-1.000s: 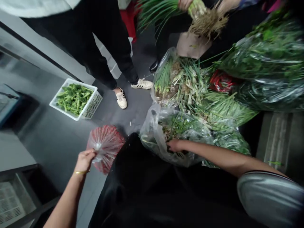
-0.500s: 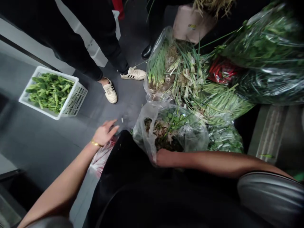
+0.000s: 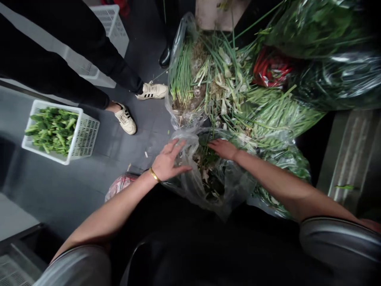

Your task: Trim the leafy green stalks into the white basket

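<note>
A clear plastic bag point(image 3: 190, 182) stands with its mouth open in front of me, with leafy greens and brownish scraps point(image 3: 210, 171) inside. At the bag's left rim is my left hand point(image 3: 169, 161), its fingers spread and nothing gripped. My right hand point(image 3: 223, 148) reaches over the far right part of the bag's mouth; its fingertips are at the green leaves, and whether they hold any is unclear. Just beyond the bag lie bundled green chives point(image 3: 183, 73) in plastic and loose spring onions point(image 3: 223, 85) with roots.
On the left a white basket point(image 3: 76, 135) holds cut green stems. A person in black trousers and white shoes point(image 3: 126, 119) stands beyond. Wrapped red peppers point(image 3: 272, 69) and bagged greens point(image 3: 336, 79) lie right. A reddish bag point(image 3: 120, 184) rests by my left forearm.
My left hand has moved right, from above the reddish bag to the clear bag's rim. My right hand has moved from the bag's near edge to its far side. The view has shifted slightly.
</note>
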### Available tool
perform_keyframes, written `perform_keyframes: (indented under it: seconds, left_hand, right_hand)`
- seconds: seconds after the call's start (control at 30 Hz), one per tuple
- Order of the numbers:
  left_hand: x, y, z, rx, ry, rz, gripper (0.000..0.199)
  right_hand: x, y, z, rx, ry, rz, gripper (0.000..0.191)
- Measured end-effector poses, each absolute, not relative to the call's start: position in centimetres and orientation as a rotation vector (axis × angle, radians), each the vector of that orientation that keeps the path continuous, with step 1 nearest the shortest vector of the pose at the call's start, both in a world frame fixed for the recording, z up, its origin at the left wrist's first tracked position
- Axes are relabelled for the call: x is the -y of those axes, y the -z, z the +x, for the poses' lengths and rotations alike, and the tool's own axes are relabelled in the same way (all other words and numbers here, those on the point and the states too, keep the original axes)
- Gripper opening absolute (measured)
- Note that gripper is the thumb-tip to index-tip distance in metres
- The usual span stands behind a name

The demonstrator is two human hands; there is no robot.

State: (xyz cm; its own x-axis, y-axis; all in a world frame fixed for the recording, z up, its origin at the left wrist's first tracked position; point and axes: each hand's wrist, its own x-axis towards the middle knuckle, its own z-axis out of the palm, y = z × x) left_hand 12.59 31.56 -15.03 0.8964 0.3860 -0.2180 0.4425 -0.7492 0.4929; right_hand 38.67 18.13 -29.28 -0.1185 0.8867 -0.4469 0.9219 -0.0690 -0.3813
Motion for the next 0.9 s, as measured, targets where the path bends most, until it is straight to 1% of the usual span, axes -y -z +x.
perform_keyframes:
  seconds: [0.07,0.17,0.23,0.3,0.33,0.4,0.47,0.5,0.57,0.6,0.63,0.67,0.73,0.77,0.8,0.83,0.9]
  left_hand:
    - [-30.9,15.3,12.7,-0.418,0.212,2.585,0.091]
    - [-30.8,17.2,12.9,-0.335,0.541,2.617,0.078]
    - [-31.3,18.6,12.4,-0.374,0.813,2.598,0.061]
    - [-32.1,19.1,11.4,-0.467,0.918,2.577,0.037]
    - [-32.6,19.0,10.7,-0.516,0.874,2.560,0.032]
    - [-33.7,18.1,9.4,-0.627,0.616,2.506,0.042]
    - [-34.9,16.4,8.3,-0.740,0.245,2.420,0.049]
    - [-35.4,15.6,7.9,-0.790,0.065,2.371,0.050]
    - [-36.0,14.2,7.4,-0.877,-0.208,2.273,0.048]
    - [-36.2,13.7,7.2,-0.886,-0.283,2.226,0.047]
    - [-36.2,13.5,7.1,-0.876,-0.328,2.180,0.046]
    - [-36.1,13.4,6.9,-0.854,-0.349,2.133,0.045]
    - [-35.9,13.7,6.5,-0.821,-0.352,2.017,0.047]
    - [-35.8,13.9,6.2,-0.835,-0.354,1.939,0.049]
    - [-35.8,14.2,5.8,-0.878,-0.370,1.844,0.051]
    - [-35.9,14.4,5.4,-0.945,-0.395,1.736,0.052]
    - [-36.2,14.5,4.6,-1.111,-0.486,1.514,0.052]
  right_hand:
    - [-17.9,30.2,37.2,-2.133,0.859,1.925,0.053]
    - [-16.3,30.3,37.5,-2.060,0.794,1.848,0.050]
    - [-14.9,29.3,39.0,-1.988,0.782,1.862,0.041]
    - [-13.7,27.4,39.9,-1.908,0.740,1.953,0.037]
    - [-13.3,26.1,39.8,-1.870,0.712,2.025,0.038]
    - [-13.2,23.1,38.0,-1.834,0.714,2.169,0.039]
    - [-13.8,20.1,34.5,-1.911,0.869,2.166,0.041]
    - [-14.2,18.9,32.6,-1.998,1.005,2.059,0.045]
    - [-15.0,17.3,29.9,-2.188,1.250,1.727,0.060]
    - [-15.2,17.0,29.4,-2.231,1.323,1.628,0.064]
    - [-15.3,17.1,29.7,-2.231,1.344,1.648,0.064]
    - [-15.1,17.5,30.5,-2.176,1.308,1.794,0.061]
    - [-14.0,19.3,33.0,-1.900,1.100,2.265,0.055]
    - [-13.1,20.6,34.4,-1.713,0.993,2.464,0.061]
    - [-12.0,21.9,35.5,-1.565,0.972,2.565,0.068]
    - [-10.8,23.1,36.5,-1.428,1.040,2.631,0.064]
    - [-8.8,24.9,37.8,-1.311,1.196,2.693,0.031]
